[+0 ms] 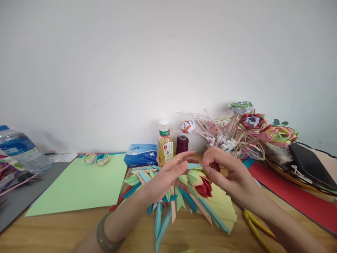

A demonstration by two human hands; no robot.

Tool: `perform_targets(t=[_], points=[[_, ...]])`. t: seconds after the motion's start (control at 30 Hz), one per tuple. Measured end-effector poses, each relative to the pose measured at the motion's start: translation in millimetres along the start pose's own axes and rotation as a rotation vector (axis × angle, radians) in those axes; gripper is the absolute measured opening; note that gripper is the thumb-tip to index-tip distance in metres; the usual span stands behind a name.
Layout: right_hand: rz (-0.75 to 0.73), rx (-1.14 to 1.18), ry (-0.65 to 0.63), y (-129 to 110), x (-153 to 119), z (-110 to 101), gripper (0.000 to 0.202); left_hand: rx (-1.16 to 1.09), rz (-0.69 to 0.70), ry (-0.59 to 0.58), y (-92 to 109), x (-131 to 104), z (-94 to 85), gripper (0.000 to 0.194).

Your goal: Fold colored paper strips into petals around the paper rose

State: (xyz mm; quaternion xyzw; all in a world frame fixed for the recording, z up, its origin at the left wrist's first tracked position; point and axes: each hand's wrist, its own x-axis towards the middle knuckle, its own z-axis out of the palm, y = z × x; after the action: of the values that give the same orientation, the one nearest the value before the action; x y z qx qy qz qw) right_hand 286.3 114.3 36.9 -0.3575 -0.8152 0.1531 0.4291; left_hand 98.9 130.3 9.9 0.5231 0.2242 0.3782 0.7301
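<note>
Paper flower (203, 187), red-centred: lower centre-right of the frame, above the counter (134, 235). Left hand (167, 175): fingers extended beside it, perhaps steadying; contact hidden. Right hand (225, 165): fingertips pinching its upper rim, seemingly for petal control. Folded strips (158, 219): beneath, within reach.

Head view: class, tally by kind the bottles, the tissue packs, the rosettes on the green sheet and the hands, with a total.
Bottles: 2 (large bottle, small bottle)
Tissue packs: 1
Rosettes (cream, teal): 2
Hands (left, right): 2
Total: 7
</note>
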Motion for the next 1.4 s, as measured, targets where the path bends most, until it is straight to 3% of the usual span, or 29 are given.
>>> perform_targets(t=[0.2, 0.3, 0.47, 0.63, 0.77, 0.93, 1.2, 1.4], points=[[-0.153, -0.115, -0.025, 4.3, -1.1, 2.5, 0.012, 0.008, -0.145, 0.054, -0.3, 1.6, 0.6, 0.042], [-0.184, -0.155, 0.009, 7.4, -1.8, 3.6, 0.013, 0.0, -0.139, 0.085, 0.9, 1.5, 1.2, 0.037], [0.013, -0.088, 0.134, 4.3, -1.0, 3.7, 0.011, 0.142, 0.065, 0.212, 2.1, 0.9, 3.5, 0.037], [0.182, 0.052, 0.019, -3.8, 0.2, 3.9, 0.018, 0.24, 0.269, 0.293, 1.7, 0.7, 6.0, 0.037], [0.143, 0.001, 0.045, -3.9, -2.5, 7.7, 0.012, 0.343, 0.42, 0.304, -0.7, 1.0, 5.2, 0.038], [-0.009, -0.114, 0.154, -6.2, -5.6, 11.4, 0.014, 0.422, 0.454, 0.351, -3.3, 1.2, 2.4, 0.044], [0.348, 0.333, -0.075, -3.7, -1.6, 5.6, 0.014, 0.418, 0.449, 0.316, -5.2, 2.5, 1.2, 0.043], [0.39, 0.29, -0.06, -5.1, 1.0, 8.3, 0.017, 0.475, 0.504, 0.316, -8.4, 4.3, -1.1, 0.043]])
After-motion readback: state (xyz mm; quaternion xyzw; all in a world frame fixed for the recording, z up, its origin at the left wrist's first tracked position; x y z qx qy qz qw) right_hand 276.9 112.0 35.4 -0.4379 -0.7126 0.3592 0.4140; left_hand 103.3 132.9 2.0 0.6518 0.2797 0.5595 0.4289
